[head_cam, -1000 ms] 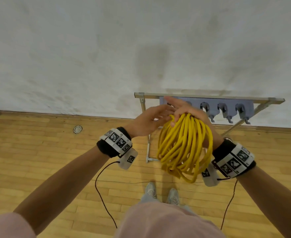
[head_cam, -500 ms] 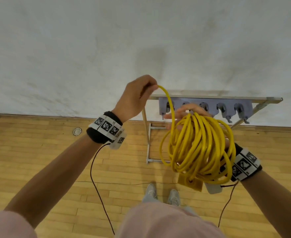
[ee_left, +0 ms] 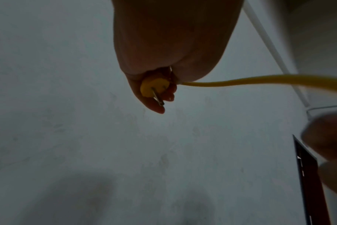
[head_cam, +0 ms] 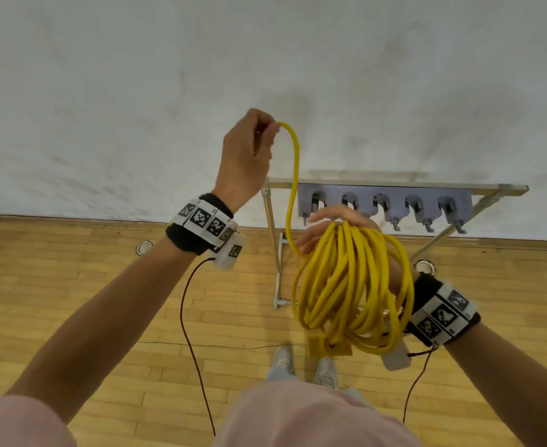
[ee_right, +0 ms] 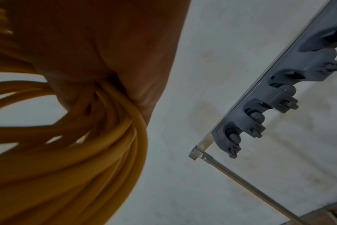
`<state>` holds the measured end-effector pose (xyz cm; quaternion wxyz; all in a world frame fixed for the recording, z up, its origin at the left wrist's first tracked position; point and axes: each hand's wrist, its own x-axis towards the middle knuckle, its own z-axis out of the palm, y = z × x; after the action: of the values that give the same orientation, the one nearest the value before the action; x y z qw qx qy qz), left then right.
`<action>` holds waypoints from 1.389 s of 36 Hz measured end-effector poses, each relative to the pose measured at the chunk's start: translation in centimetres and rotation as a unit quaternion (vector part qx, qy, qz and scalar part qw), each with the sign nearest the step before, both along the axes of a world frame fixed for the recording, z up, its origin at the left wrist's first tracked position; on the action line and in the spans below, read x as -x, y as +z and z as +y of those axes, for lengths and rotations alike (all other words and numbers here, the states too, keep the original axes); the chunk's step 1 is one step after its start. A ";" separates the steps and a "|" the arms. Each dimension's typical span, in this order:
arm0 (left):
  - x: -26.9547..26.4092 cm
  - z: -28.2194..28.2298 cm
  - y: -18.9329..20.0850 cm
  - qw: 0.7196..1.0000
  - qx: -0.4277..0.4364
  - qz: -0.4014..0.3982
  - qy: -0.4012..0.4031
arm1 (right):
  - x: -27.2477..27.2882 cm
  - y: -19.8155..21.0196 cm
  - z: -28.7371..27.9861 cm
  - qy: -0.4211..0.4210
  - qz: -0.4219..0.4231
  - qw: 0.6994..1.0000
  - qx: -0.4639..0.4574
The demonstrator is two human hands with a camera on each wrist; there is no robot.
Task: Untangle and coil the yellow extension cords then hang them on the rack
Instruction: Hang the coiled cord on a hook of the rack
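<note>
A coil of yellow extension cord point(head_cam: 352, 285) hangs over my right hand point(head_cam: 333, 217), whose fingers lie fairly straight and point left in front of the rack. The loops cross the palm of the right hand point(ee_right: 106, 45) as a thick yellow bundle point(ee_right: 77, 159). The cord's flat yellow socket end point(head_cam: 328, 345) dangles below the coil. My left hand point(head_cam: 249, 150) is raised against the wall and grips the yellow plug point(ee_left: 154, 89); its prongs stick out past the fingers. One strand point(head_cam: 294, 175) runs down from it to the coil. The grey hook rack point(head_cam: 385, 201) on a metal frame stands behind.
The rack's row of grey hooks point(ee_right: 260, 118) is bare, with its metal rail and slanted legs beside the white wall. Below are a wooden floor with round floor sockets point(head_cam: 144, 247), my shoes point(head_cam: 304, 366) and thin black wires hanging from both wrists.
My left hand left the top of the coil and rose up and left, drawing the plug end and a length of cord out. The coil on my right hand sagged lower and wider.
</note>
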<state>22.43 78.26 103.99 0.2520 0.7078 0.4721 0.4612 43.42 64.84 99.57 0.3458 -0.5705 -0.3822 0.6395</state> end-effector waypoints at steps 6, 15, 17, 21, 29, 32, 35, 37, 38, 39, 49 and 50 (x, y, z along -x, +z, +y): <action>3.7 1.4 -3.0 0.994 0.035 0.037 0.096 | -0.5 0.8 -1.3 -0.015 0.010 0.985 -0.173; 8.3 -1.5 -15.5 0.930 0.270 0.248 0.033 | -2.4 -4.6 1.1 -0.168 0.166 0.965 -0.118; 8.3 -2.6 -17.3 0.917 0.298 0.265 -0.012 | -2.4 -4.6 1.4 -0.177 0.195 0.957 -0.125; 6.8 -4.1 -16.0 0.916 0.328 0.221 -0.073 | -1.3 -3.3 1.8 -0.177 0.160 0.959 -0.150; -0.1 -8.4 -3.7 0.894 0.361 -0.080 -0.252 | 0.3 -5.3 4.1 -0.149 -0.089 0.971 -0.166; -1.7 -8.5 -2.7 0.894 0.387 -0.051 -0.219 | 0.3 -6.5 4.4 -0.165 -0.129 0.969 -0.128; -2.1 -8.3 -2.3 0.898 0.381 0.071 -0.209 | 0.2 -6.3 4.2 -0.150 -0.174 0.963 -0.138; -2.3 -8.0 -2.1 0.897 0.380 0.108 -0.198 | 0.2 -6.2 4.1 -0.133 -0.212 0.956 -0.151; -2.4 -7.8 -2.2 0.897 0.386 0.105 -0.190 | 0.2 -6.3 4.1 -0.124 -0.225 0.953 -0.162; -2.6 -7.8 -2.2 0.897 0.391 0.104 -0.179 | 0.3 -6.4 4.1 -0.111 -0.233 0.950 -0.177; -3.4 -7.5 -4.5 0.910 0.406 0.007 -0.080 | 0.0 -5.5 3.3 -0.020 -0.174 0.975 -0.137; -3.1 -7.4 -4.5 0.905 0.419 -0.031 -0.072 | -0.3 -5.1 3.0 -0.005 -0.116 0.985 -0.130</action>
<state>25.55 70.89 99.44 0.5721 0.5545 0.5615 0.2236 43.76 67.88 94.49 0.3731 -0.5933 -0.4967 0.5119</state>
